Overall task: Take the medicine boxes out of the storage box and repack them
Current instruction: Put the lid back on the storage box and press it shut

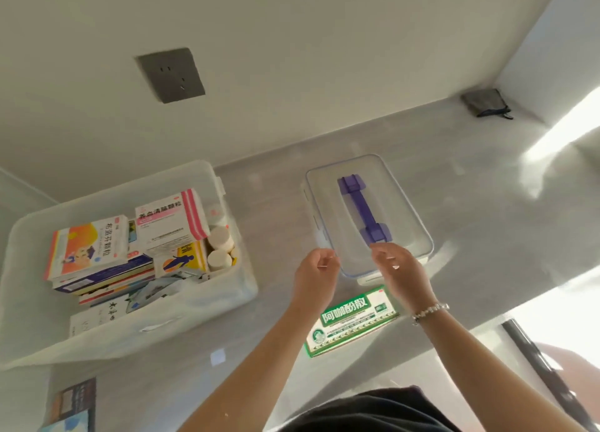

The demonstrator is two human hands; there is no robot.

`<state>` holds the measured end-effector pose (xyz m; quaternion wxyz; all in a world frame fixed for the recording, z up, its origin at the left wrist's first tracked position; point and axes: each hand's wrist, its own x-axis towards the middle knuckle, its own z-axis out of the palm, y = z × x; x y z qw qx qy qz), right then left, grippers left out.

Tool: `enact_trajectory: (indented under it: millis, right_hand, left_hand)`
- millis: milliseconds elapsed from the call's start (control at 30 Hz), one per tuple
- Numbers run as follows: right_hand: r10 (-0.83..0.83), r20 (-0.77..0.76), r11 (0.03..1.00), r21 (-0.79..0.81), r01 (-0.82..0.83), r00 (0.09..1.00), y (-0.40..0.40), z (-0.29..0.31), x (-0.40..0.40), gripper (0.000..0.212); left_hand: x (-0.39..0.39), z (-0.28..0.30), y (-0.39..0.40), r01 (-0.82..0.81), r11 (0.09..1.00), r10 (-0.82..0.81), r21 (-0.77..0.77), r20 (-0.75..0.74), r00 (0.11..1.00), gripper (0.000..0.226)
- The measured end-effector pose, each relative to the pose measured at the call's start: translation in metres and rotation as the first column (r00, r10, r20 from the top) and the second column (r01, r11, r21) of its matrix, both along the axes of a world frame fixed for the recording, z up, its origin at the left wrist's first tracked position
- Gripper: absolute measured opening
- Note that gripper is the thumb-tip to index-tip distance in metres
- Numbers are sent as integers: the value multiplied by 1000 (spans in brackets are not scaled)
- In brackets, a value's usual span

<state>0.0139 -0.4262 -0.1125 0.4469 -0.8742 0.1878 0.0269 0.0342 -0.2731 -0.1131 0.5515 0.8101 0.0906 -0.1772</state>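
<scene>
A large translucent storage box (39, 318) stands at the left, filled with several medicine boxes (87, 246) and white bottles (220, 238). To its right sits a smaller clear box with a lid (399, 201) and a purple handle (362, 209). Both my hands are at its near edge: my left hand (316, 277) at the near left corner, my right hand (397, 267) by the handle's near end. The fingers of both are curled at the lid's rim. A green and white medicine box (352, 321) lies flat on the counter just below my hands.
The grey counter (487, 220) runs to a white wall with a grey socket (170, 74). A dark pouch (485, 102) lies in the far right corner. More printed boxes (73, 405) show at the bottom left. The counter's edge drops off at the right.
</scene>
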Motion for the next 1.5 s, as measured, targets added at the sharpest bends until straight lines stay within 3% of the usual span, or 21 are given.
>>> enact_trajectory:
  millis: [233, 400, 600, 700, 800, 900, 1033, 1133, 1233, 1367, 1500]
  right_hand:
    - [65, -244, 974, -193, -114, 968, -70, -51, 37, 56]
    - [-30, -262, 966, -255, -39, 964, -100, -65, 47, 68]
    - [-39, -293, 997, -70, 19, 955, -115, -64, 50, 71]
    - [-58, -245, 998, -32, 51, 968, -121, -59, 50, 71]
    - [-107, -164, 993, 20, 112, 981, -122, -50, 49, 72]
    - [-168, -65, 981, 91, 173, 984, -120, -40, 46, 77]
    - [-304, -16, 916, 269, 297, 953, -111, -24, 45, 91]
    - [-411, -16, 769, 531, 356, 911, -96, 0, 48, 96]
    - [-411, -165, 476, 799, 366, 896, -74, 27, 53, 90]
    - [-198, -226, 90, 965, 247, 954, -39, 58, 55, 69]
    - [25, -61, -67, 996, 63, 998, -12, 84, 54, 37]
  left_hand:
    - [22, -52, -48, -134, 967, 172, 216, -170, 970, 49]
    - [25, -68, -58, -259, 950, 297, 177, -241, 924, 59]
    - [30, -75, -63, -453, 888, 449, 78, -361, 817, 70]
    - [33, -62, -63, -541, 837, 442, -79, -483, 756, 64]
    - [40, -42, -63, -606, 700, 311, -378, -602, 735, 19]
    - [48, -21, -66, -611, 577, 280, -542, -571, 772, 6]
    - [49, 8, -67, -564, 570, 352, -598, -442, 825, 9]
    - [40, 29, -57, -545, 532, 409, -648, -366, 836, 9]
    - [27, 50, -40, -507, 481, 451, -715, -295, 843, 17]
    - [9, 78, -12, -421, 461, 503, -781, -161, 849, 44]
    - [-10, 102, 23, -330, 488, 547, -808, -11, 837, 61]
